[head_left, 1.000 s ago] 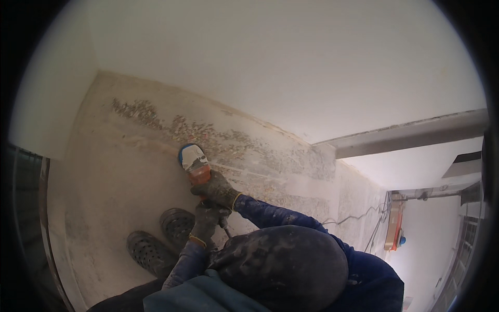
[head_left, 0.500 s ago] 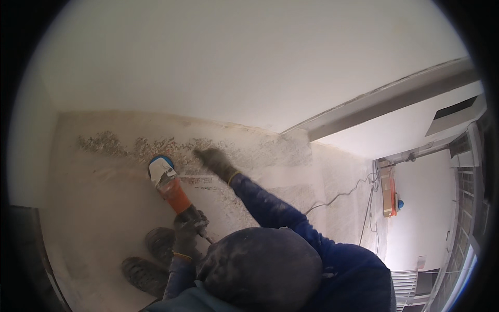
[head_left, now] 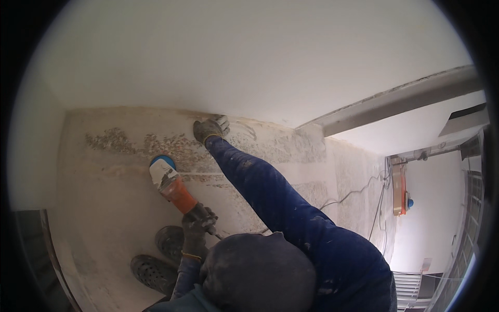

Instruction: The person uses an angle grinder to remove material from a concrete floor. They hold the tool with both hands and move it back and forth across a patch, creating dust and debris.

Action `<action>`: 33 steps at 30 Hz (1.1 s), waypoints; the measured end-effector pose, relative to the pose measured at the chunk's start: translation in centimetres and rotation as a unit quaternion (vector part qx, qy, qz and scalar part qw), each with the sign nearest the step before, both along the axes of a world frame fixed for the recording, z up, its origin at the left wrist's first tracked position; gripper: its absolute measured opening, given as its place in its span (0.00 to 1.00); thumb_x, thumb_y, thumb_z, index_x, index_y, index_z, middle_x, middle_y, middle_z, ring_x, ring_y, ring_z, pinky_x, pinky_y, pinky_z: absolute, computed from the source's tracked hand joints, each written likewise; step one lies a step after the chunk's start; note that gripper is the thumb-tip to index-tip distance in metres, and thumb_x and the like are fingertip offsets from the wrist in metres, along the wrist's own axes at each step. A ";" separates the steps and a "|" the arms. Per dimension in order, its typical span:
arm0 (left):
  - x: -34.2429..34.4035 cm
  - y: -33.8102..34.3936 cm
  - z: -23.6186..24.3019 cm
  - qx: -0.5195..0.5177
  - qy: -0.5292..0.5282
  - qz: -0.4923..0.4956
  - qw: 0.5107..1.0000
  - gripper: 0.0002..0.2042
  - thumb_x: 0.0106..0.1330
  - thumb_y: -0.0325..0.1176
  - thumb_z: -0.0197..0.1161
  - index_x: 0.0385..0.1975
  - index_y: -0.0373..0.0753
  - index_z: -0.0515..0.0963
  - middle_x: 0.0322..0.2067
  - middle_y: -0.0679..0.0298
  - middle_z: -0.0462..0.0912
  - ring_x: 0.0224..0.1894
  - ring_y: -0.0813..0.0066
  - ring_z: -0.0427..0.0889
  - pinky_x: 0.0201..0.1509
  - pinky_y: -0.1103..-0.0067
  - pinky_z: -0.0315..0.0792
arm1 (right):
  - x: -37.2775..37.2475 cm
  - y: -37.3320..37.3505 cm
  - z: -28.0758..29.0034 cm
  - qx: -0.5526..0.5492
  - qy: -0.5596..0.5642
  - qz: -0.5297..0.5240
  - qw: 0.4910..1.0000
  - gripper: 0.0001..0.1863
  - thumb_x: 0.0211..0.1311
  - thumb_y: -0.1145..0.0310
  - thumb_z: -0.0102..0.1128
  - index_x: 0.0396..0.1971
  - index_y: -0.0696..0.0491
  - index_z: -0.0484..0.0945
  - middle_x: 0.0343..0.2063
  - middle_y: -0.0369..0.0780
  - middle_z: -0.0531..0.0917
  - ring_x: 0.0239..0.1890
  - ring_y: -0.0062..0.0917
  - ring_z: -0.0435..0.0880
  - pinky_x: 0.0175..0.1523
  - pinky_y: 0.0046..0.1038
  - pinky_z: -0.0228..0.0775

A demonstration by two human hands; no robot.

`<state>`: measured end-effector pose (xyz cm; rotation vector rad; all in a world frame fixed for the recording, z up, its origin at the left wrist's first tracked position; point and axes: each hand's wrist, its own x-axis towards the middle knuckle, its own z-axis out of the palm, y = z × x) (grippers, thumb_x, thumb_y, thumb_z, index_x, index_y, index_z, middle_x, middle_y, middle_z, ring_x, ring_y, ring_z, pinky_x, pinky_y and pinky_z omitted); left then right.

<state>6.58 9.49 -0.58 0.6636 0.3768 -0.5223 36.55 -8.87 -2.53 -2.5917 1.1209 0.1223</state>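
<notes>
Head view: floor (head_left: 106, 208) pale, dusty, worn, with a rough pitted strip (head_left: 169, 147) of brown and grey flecks running along its wall-side edge. Wall (head_left: 234, 62) smooth, off-white. Grinder (head_left: 180, 196) has an orange body, a pale dust-caked head, a round blue rim (head_left: 167, 160) at the front and a dark rear end. It's left of the floor's middle, rim just beside the rough strip, body slanting back toward the person. Shoes (head_left: 153, 271) dark, rounded, perforated, side by side near the grinder's rear. Rounded dark cloth shape (head_left: 257, 270), dusty, between the arms; can't tell what it is.

Left arm: short bit of blue-grey sleeve (head_left: 187, 276), kept close in, rising from the lower edge. Right arm: dark blue sleeve (head_left: 260, 182), dust-smeared, stretched nearly straight across the floor toward the wall.

Left hand (head_left: 197, 223): grey glove, yellow cuff, fingers wrapped round the grinder's rear end, sole grip on it. Right hand (head_left: 209, 130): matching glove, well apart from the grinder, at the floor's wall-side edge past the rough strip. Its fingers are partly hidden; can't tell how far open, or if it holds anything.

Wavy grey cable (head_left: 340, 201) on the floor's right part.
</notes>
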 end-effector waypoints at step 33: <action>0.4 1.1 2.1 0.057 -0.033 -0.052 0.997 0.07 0.62 0.21 0.72 0.38 0.33 0.82 0.25 0.62 0.84 0.19 0.75 0.81 0.20 0.78 0.75 | -22.5 6.4 7.4 0.546 0.028 0.139 0.826 0.33 0.62 0.53 0.77 0.60 0.57 0.79 0.52 0.43 0.86 0.54 0.29 0.85 0.61 0.32 0.77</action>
